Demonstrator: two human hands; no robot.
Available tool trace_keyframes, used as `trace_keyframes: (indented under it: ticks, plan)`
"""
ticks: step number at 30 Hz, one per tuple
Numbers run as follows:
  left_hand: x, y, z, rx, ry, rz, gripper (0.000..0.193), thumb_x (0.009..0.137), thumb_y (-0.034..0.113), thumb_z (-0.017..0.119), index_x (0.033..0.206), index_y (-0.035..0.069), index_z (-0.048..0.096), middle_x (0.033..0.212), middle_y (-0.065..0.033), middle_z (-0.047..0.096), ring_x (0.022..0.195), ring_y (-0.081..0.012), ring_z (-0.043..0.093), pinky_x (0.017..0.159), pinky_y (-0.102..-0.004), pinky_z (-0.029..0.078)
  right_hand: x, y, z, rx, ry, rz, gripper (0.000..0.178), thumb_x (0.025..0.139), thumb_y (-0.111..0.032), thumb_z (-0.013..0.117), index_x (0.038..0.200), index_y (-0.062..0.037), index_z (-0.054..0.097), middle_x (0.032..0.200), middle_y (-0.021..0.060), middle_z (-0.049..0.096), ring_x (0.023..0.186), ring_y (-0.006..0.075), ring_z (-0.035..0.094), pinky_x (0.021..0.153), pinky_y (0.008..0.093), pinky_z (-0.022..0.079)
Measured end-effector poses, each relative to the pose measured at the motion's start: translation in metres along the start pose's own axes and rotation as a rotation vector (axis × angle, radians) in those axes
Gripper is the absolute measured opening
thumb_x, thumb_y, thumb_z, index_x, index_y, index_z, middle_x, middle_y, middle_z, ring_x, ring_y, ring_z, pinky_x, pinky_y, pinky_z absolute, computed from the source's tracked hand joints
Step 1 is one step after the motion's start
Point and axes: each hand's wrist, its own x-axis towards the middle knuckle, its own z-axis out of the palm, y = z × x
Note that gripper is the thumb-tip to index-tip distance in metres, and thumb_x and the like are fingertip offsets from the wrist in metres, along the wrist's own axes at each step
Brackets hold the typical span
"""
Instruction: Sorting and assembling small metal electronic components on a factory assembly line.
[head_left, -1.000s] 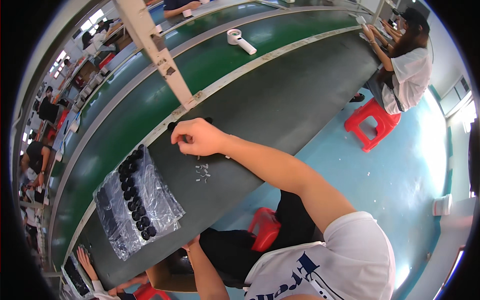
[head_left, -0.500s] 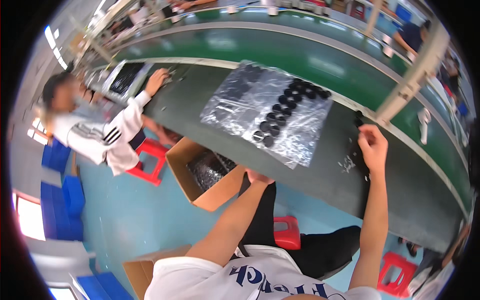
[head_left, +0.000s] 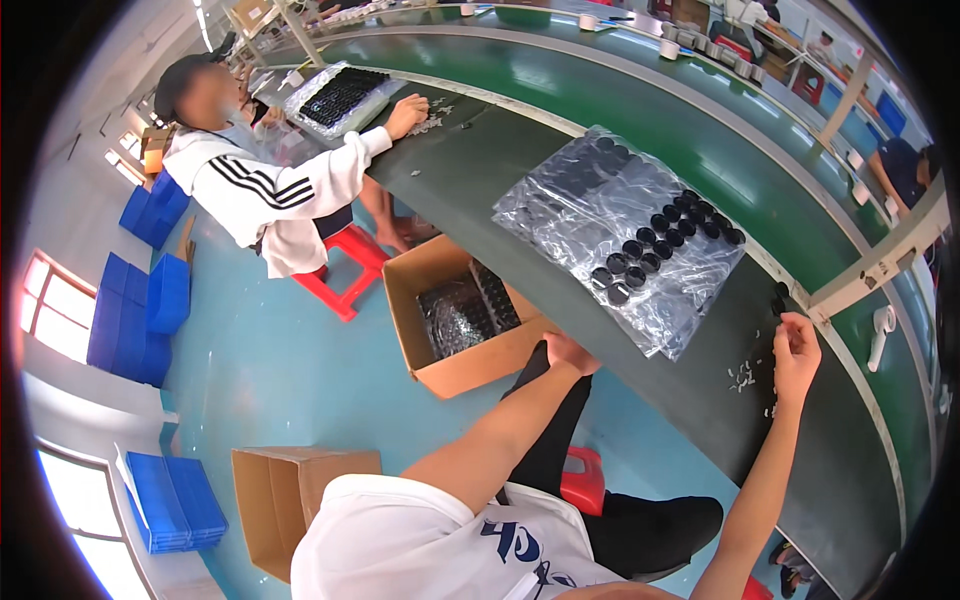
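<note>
My right hand (head_left: 797,358) is over the right part of the dark worktable, fingers curled together beside a few small black pieces (head_left: 780,298). Whatever is between its fingertips is too small to make out. Scattered white bits (head_left: 741,377) lie just left of that wrist. My left hand (head_left: 572,354) is low at the table's near edge, beside the cardboard box's rim; its fingers are hidden. Between the hands, farther in, a clear plastic bag sheet (head_left: 560,205) lies flat on the table. Rows of round black caps (head_left: 660,247) rest on its right part.
An open cardboard box (head_left: 470,372) holding plastic-wrapped black items stands below the table edge. To the left a co-worker in a white jacket (head_left: 265,195) reaches onto the table near another bagged black batch (head_left: 340,98). A white post (head_left: 880,262) rises behind my right hand.
The whole view has swung left, so the table and both hands appear farther right and lower. My hands keep nearly the same places relative to the table, and the caps look unchanged.
</note>
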Motion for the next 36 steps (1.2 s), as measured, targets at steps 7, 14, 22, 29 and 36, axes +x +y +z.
trace_keyframes:
  ticks: [7,14,22,29,36]
  plan:
    - [-0.003,-0.002,0.004,-0.036,0.053,-0.016,0.074,0.097,0.061,0.050,0.157,0.019,0.046,0.161,-0.0067,0.048,0.146,-0.0308,0.048,0.109,-0.0610,0.039,0.000,0.003,0.000,-0.012,0.009,-0.046,0.019,0.099,0.000,0.064,0.117,-0.0053,0.067,0.085,-0.0039,0.060,0.068,0.0028,0.050,0.058,0.0203,0.039]
    - [-0.007,-0.013,0.000,0.000,-0.055,0.107,0.079,0.089,0.059,0.061,0.158,0.022,0.047,0.164,-0.0075,0.044,0.151,-0.0313,0.039,0.111,-0.0579,0.038,0.001,0.000,-0.002,0.003,0.003,-0.011,0.019,0.099,-0.001,0.064,0.117,-0.0047,0.067,0.088,-0.0039,0.061,0.070,0.0030,0.052,0.060,0.0206,0.040]
    - [-0.034,-0.009,-0.022,0.044,-0.057,0.040,0.075,0.090,0.055,0.063,0.155,0.021,0.050,0.161,-0.0074,0.047,0.149,-0.0286,0.042,0.115,-0.0579,0.037,-0.002,-0.014,0.001,-0.030,0.025,0.022,0.017,0.097,0.000,0.063,0.114,-0.0042,0.068,0.084,-0.0050,0.059,0.071,0.0024,0.050,0.062,0.0202,0.039]
    - [-0.012,-0.011,0.009,0.044,0.062,0.025,0.068,0.094,0.054,0.056,0.154,0.022,0.051,0.155,-0.0070,0.053,0.145,-0.0287,0.047,0.113,-0.0572,0.038,-0.002,-0.014,0.003,-0.043,0.025,-0.008,0.017,0.100,-0.003,0.063,0.115,-0.0059,0.068,0.082,-0.0050,0.059,0.069,0.0028,0.050,0.060,0.0207,0.038]
    - [-0.014,-0.004,0.005,-0.016,0.073,0.044,0.074,0.098,0.060,0.048,0.160,0.019,0.041,0.163,-0.0068,0.045,0.150,-0.0308,0.043,0.113,-0.0581,0.036,-0.003,-0.020,0.005,-0.009,0.026,0.018,0.019,0.096,0.004,0.064,0.113,-0.0023,0.069,0.088,-0.0056,0.059,0.073,0.0001,0.049,0.066,0.0184,0.040]
